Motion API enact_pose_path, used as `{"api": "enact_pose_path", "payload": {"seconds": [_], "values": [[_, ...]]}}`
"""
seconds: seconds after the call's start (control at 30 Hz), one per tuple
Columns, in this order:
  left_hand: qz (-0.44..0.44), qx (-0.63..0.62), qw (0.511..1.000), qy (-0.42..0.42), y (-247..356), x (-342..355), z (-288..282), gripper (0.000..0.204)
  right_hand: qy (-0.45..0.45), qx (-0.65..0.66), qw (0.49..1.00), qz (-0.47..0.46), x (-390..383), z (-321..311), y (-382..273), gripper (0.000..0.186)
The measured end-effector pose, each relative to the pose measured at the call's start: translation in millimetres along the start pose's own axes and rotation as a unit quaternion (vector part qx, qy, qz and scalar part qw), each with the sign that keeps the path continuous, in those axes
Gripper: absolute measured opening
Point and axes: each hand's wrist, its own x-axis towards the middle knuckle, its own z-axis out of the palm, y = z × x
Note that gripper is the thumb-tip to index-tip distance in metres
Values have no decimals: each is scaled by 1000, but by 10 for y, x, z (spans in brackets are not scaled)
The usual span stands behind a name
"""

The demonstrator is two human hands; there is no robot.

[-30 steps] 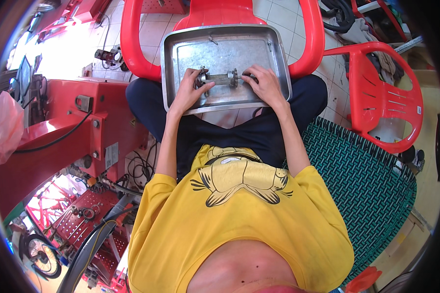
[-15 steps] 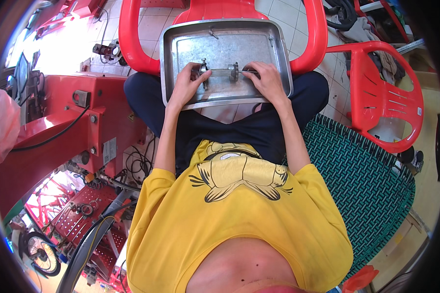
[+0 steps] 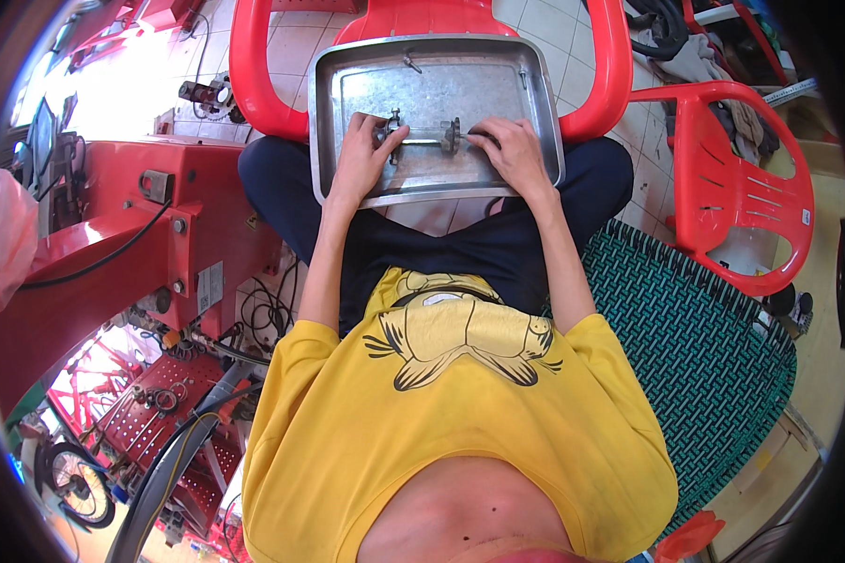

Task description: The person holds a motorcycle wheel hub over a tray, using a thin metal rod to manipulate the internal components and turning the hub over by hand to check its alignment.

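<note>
A shallow steel tray sits before me on the front of a red plastic chair. Inside it, a metal hub-like part with an axle and toothed end pieces lies horizontally between my hands. My left hand is closed on its left end, thumb over the end piece. My right hand has thumb and fingers pinched at the axle's right end, just beyond the right disc. A small bolt lies near the tray's far edge and another small piece by its right wall.
A red machine with hoses stands at my left, a perforated red tool trolley and bicycle wheel below it. At right are another red chair and a green woven seat. A black rubber coil lies behind.
My hands, the metal part and the tray have shifted upward in the view. The part looks turned slightly between my fingers; both hands remain at its ends.
</note>
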Motion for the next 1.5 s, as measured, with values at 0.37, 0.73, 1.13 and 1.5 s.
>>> {"api": "enact_pose_path", "payload": {"seconds": [0.37, 0.73, 1.13, 1.5], "values": [[-23, -4, 1000, -14, -39, 13, -11, 53, 19, -20, 1000, -4, -11, 39, 22, 19], [-32, -25, 999, -17, -51, 24, -15, 50, 20, 11, 1000, 9, -14, 47, 46, 26], [-33, -83, 996, -21, -152, 2, -9, 31, -12, 22, 1000, 8, -52, 39, 67, 25], [31, 52, 995, -76, -46, -45, 5, 31, -118, 108, 980, 115, -71, -98, -28, 28]]}}
